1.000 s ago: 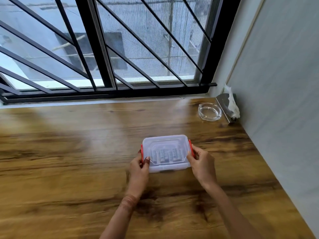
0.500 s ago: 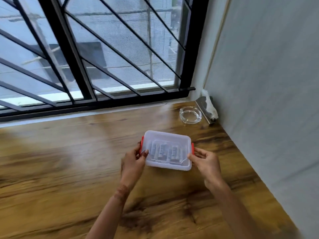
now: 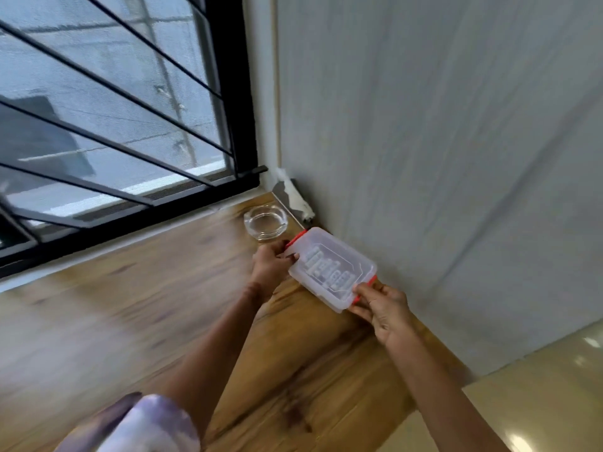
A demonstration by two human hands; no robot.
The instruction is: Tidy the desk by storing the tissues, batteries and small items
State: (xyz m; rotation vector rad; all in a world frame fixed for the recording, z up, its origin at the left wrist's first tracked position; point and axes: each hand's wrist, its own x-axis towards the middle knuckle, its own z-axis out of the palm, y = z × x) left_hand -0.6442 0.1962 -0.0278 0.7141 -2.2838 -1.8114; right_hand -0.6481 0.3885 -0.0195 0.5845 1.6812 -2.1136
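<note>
A clear plastic box [image 3: 332, 267] with red side clips and a closed lid holds several batteries. It sits at the desk's right edge, close to the grey wall. My left hand [image 3: 270, 267] grips its far-left end by a red clip. My right hand [image 3: 381, 308] grips its near-right end by the other clip. Behind the box, in the corner, a metal tissue holder [image 3: 287, 197] leans against the wall with white tissue [image 3: 298, 202] sticking out.
A round glass ashtray [image 3: 266, 221] stands just behind the box, near my left hand. The wooden desk [image 3: 130, 321] stretches left under the barred window [image 3: 114, 125]. The grey wall [image 3: 440, 158] bounds the right side; pale floor [image 3: 538, 402] shows beyond the desk's edge.
Both hands have carried the box from the middle of the desk to the right, toward the wall and the ashtray. The box has turned at an angle. The camera has swung right.
</note>
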